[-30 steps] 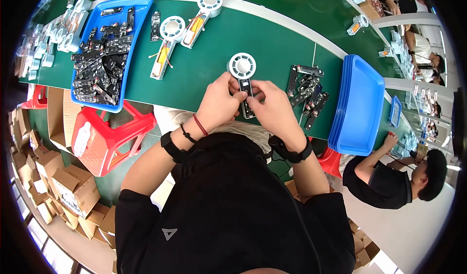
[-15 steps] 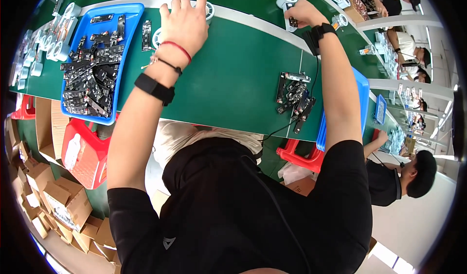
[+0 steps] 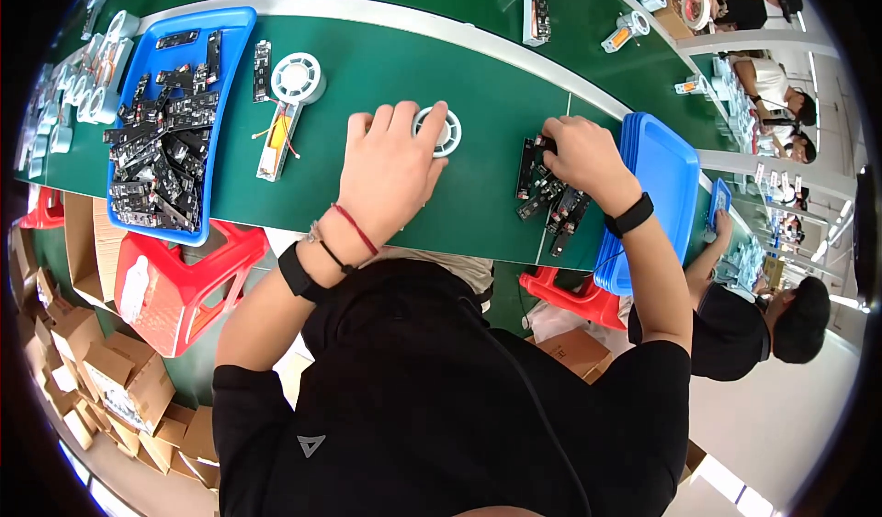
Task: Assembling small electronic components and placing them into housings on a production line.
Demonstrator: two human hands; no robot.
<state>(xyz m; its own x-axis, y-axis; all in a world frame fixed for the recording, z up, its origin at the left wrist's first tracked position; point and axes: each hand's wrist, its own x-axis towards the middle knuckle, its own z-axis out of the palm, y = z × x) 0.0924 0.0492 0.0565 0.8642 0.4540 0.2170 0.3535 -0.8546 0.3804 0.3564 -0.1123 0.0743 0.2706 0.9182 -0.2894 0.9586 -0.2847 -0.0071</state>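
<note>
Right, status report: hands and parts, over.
Left hand resting on round white plastic fan piece. Right hand on pile of black circuit boards. Nothing between.

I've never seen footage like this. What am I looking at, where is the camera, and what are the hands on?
There is no machine, only a person's two bare hands, seen from a fisheye camera on their head looking down, so straight edges bend. The left hand rests on a white round fan on the green table. The right hand reaches into a pile of dark circuit boards. A blue tray of more boards lies at the left, beside another fan unit. Empty blue trays are stacked at the right.
</note>
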